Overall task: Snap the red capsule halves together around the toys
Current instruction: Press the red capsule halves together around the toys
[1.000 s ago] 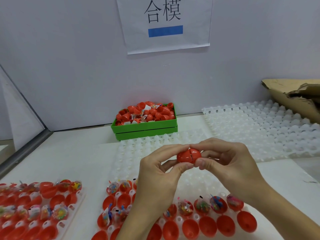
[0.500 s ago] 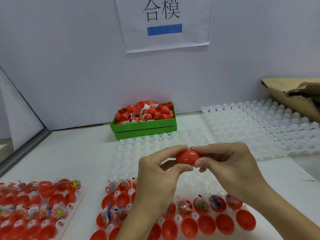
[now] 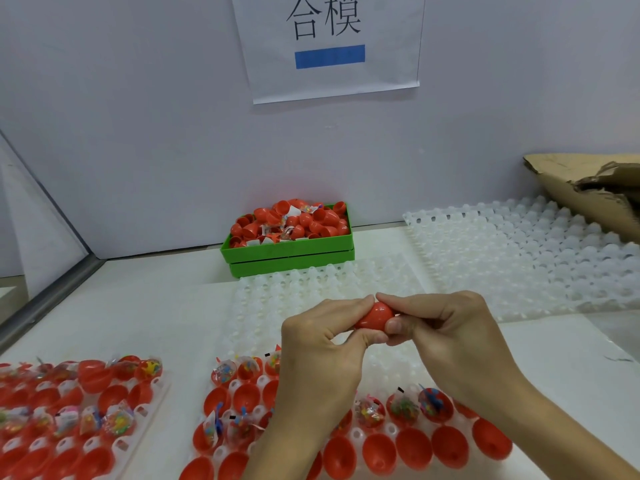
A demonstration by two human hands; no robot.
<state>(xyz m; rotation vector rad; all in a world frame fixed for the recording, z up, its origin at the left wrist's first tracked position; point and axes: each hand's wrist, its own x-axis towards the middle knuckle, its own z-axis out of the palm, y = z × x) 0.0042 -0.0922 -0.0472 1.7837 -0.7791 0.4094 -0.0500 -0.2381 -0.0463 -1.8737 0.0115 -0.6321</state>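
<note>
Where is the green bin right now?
In the head view the green bin sits centre, against the back wall below the paper sign, behind the hands.

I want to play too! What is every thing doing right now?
Red capsule: looks closed, pinched between both hands.
Left hand: grip shut on the capsule.
Right hand: grip shut on the capsule.
Green bin: heaped with red pieces.
Front tray: open halves, some holding bagged toys.
White trays: empty.
</note>
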